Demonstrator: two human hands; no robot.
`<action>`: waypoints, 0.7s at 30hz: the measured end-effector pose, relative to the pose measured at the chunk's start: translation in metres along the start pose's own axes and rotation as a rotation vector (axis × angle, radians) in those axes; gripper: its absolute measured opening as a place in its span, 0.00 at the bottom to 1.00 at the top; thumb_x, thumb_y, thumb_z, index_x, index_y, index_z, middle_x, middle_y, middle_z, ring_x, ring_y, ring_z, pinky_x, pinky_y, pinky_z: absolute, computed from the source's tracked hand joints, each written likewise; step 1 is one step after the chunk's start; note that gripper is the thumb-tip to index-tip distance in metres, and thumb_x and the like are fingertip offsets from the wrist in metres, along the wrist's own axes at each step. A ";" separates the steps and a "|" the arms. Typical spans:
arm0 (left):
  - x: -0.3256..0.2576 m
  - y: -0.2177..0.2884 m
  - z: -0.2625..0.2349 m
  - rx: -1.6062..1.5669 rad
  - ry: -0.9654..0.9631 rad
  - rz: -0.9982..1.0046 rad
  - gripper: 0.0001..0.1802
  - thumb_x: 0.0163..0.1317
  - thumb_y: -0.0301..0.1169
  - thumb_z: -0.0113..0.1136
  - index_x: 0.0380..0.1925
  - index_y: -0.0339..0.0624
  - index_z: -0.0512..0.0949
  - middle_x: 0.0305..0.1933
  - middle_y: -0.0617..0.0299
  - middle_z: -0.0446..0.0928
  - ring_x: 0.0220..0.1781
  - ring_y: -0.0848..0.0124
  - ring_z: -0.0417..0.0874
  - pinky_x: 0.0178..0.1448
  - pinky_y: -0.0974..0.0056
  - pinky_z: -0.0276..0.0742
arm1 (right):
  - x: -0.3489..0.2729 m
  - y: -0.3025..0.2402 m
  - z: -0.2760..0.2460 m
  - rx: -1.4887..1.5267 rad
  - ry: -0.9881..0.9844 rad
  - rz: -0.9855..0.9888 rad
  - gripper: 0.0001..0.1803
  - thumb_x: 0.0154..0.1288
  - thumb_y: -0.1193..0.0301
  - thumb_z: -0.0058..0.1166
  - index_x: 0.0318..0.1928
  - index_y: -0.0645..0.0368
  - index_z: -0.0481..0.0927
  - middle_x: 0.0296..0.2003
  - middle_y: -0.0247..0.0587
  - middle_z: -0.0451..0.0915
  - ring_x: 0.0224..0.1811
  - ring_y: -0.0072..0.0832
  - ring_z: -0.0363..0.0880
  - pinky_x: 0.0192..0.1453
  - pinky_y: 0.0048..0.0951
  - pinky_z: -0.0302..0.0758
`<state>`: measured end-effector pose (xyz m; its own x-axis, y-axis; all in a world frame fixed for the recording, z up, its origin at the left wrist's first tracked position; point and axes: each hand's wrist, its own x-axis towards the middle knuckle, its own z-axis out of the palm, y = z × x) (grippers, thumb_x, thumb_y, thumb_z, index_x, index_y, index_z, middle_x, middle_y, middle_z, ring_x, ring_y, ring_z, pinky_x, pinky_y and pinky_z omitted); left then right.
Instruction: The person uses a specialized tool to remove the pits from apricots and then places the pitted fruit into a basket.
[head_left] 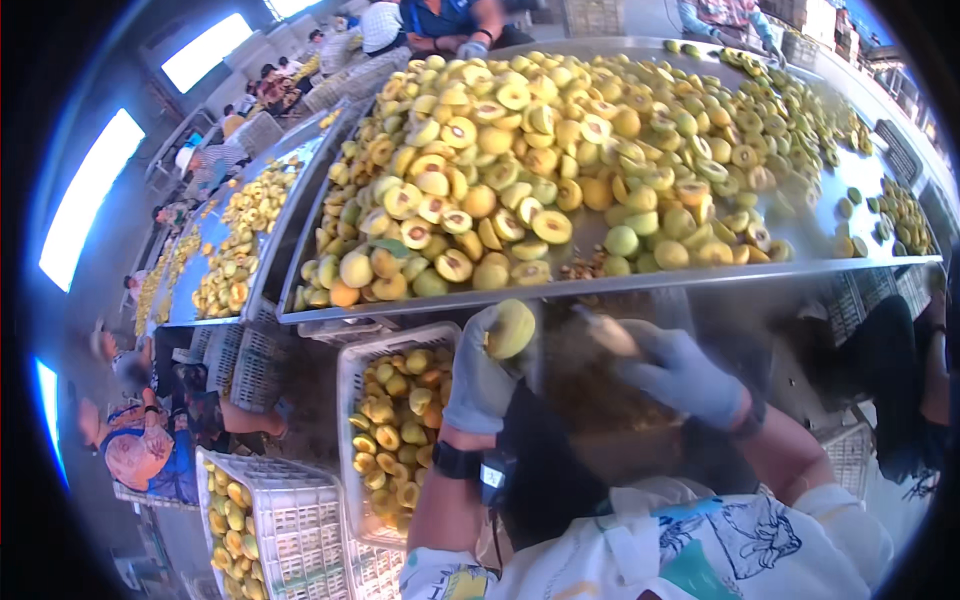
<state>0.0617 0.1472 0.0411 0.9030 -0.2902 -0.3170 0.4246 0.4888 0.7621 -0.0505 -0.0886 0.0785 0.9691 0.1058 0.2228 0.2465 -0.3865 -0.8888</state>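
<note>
My left hand (pixel 478 385), in a pale glove, is closed around a yellow-green peach (pixel 513 329) just below the table's near edge. To its right, my gloved right hand (pixel 685 370) grips a short wooden-handled tool (pixel 612 336), whose tip points up and left toward the peach, apart from it. Motion blurs the tip, so its exact shape cannot be made out. On the metal table (pixel 620 283) ahead lies a large heap of peaches (pixel 470 190), many of them cut in half with reddish hollows showing.
A white crate (pixel 348 430) of peach halves stands left of my left forearm, with another filled crate (pixel 295 520) nearer. Brown pits (pixel 585 266) lie by the table's front edge. People sit across and at a second table (pixel 185 315) on the left.
</note>
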 end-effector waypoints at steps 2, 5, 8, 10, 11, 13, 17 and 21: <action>-0.011 -0.016 0.037 -0.162 -0.064 -0.044 0.22 0.65 0.47 0.57 0.45 0.40 0.78 0.39 0.56 0.82 0.38 0.65 0.85 0.41 0.65 0.84 | 0.010 -0.001 0.007 -0.065 -0.051 0.014 0.23 0.62 0.66 0.61 0.55 0.62 0.75 0.37 0.54 0.82 0.39 0.49 0.82 0.44 0.38 0.78; -0.006 -0.037 0.035 -0.234 -0.086 0.014 0.22 0.66 0.45 0.55 0.48 0.37 0.76 0.46 0.54 0.82 0.46 0.62 0.85 0.49 0.62 0.84 | 0.012 0.014 0.020 -0.203 0.003 -0.052 0.21 0.61 0.66 0.60 0.53 0.60 0.75 0.37 0.54 0.82 0.40 0.52 0.81 0.43 0.41 0.78; -0.001 -0.045 0.027 0.182 -0.172 0.312 0.17 0.66 0.35 0.56 0.49 0.35 0.75 0.48 0.54 0.81 0.50 0.63 0.83 0.54 0.62 0.82 | 0.011 0.030 0.014 -0.344 -0.046 0.017 0.21 0.60 0.66 0.60 0.53 0.58 0.75 0.36 0.53 0.82 0.40 0.51 0.82 0.43 0.42 0.79; -0.002 -0.048 0.029 0.387 -0.199 0.360 0.14 0.64 0.22 0.57 0.50 0.33 0.75 0.50 0.55 0.80 0.50 0.66 0.83 0.57 0.64 0.80 | 0.008 0.040 0.012 -0.376 -0.022 -0.013 0.21 0.60 0.65 0.60 0.52 0.57 0.75 0.36 0.51 0.82 0.38 0.50 0.82 0.41 0.42 0.79; -0.002 -0.049 0.031 0.143 -0.210 0.233 0.12 0.65 0.23 0.57 0.48 0.33 0.75 0.50 0.55 0.80 0.48 0.67 0.83 0.57 0.64 0.79 | 0.007 0.044 0.012 -0.371 -0.019 -0.004 0.21 0.60 0.65 0.60 0.52 0.57 0.75 0.36 0.51 0.82 0.38 0.50 0.82 0.41 0.42 0.79; -0.002 -0.052 0.038 -0.099 -0.214 0.099 0.11 0.67 0.25 0.56 0.47 0.33 0.76 0.50 0.54 0.80 0.47 0.68 0.83 0.57 0.65 0.78 | 0.007 0.049 0.011 -0.368 -0.011 -0.032 0.21 0.60 0.65 0.60 0.52 0.56 0.75 0.36 0.50 0.82 0.37 0.48 0.82 0.40 0.42 0.79; 0.007 -0.057 0.042 0.426 -0.151 0.265 0.30 0.76 0.52 0.38 0.46 0.33 0.77 0.43 0.55 0.81 0.46 0.68 0.82 0.53 0.66 0.79 | 0.007 0.059 0.007 -0.403 0.021 -0.079 0.22 0.59 0.65 0.60 0.54 0.55 0.75 0.35 0.49 0.82 0.37 0.48 0.82 0.40 0.42 0.79; 0.013 -0.057 0.039 0.231 -0.073 0.041 0.35 0.75 0.57 0.36 0.44 0.33 0.78 0.39 0.55 0.82 0.42 0.68 0.83 0.51 0.66 0.80 | 0.008 0.055 0.006 -0.473 -0.043 -0.080 0.26 0.58 0.65 0.60 0.57 0.54 0.74 0.35 0.47 0.82 0.36 0.46 0.83 0.39 0.42 0.79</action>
<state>0.0462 0.0836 0.0155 0.9084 -0.3369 -0.2477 0.3537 0.3030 0.8849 -0.0291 -0.1039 0.0290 0.9483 0.1857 0.2574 0.3062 -0.7488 -0.5878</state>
